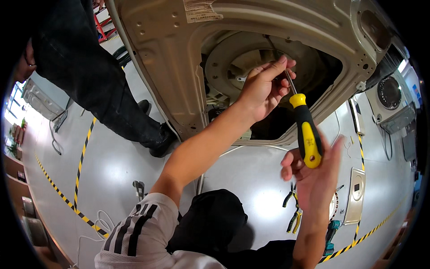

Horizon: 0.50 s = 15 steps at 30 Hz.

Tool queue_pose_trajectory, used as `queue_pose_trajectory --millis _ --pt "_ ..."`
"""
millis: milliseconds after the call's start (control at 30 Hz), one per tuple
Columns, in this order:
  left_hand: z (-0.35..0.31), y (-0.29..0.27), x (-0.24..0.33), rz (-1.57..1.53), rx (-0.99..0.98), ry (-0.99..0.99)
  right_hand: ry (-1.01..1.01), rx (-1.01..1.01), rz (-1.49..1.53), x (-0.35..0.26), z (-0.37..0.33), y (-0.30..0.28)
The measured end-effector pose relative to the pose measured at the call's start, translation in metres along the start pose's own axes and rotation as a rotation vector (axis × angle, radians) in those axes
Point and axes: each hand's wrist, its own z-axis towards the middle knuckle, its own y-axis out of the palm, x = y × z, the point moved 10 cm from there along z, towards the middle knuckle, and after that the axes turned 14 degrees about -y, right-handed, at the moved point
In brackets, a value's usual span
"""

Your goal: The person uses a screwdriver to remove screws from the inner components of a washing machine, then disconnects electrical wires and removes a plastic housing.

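A screwdriver point(308, 134) with a yellow and black handle slants up into the square opening of a beige metal appliance cabinet point(165, 76). My left hand point(264, 89) is closed, its fingers pinching the thin shaft near the opening. Around the handle's lower end is my right hand point(316, 175), fingers spread and not wrapped round it; whether the palm touches the handle I cannot tell. Inside the cabinet, a round grey drum part point(219, 60) shows behind my left hand. The screwdriver's tip is hard to make out against the dark interior.
On the floor below lie pliers point(293, 210), a teal power drill point(330, 235) and a beige panel point(355, 196). Another person's dark-trousered leg point(98, 80) stands beside the cabinet at left. A front-loading washing machine point(389, 94) is at far right. White cable point(102, 222) lies lower left.
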Motion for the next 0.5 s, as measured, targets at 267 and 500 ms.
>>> queue_pose_trajectory --millis 267,500 --pt "-0.001 -0.007 0.003 0.094 0.085 0.005 -0.742 -0.145 -0.784 -0.049 -0.007 0.013" --pt "0.001 0.0 0.005 0.046 -0.005 0.028 0.105 -0.206 0.153 0.008 -0.004 0.009"
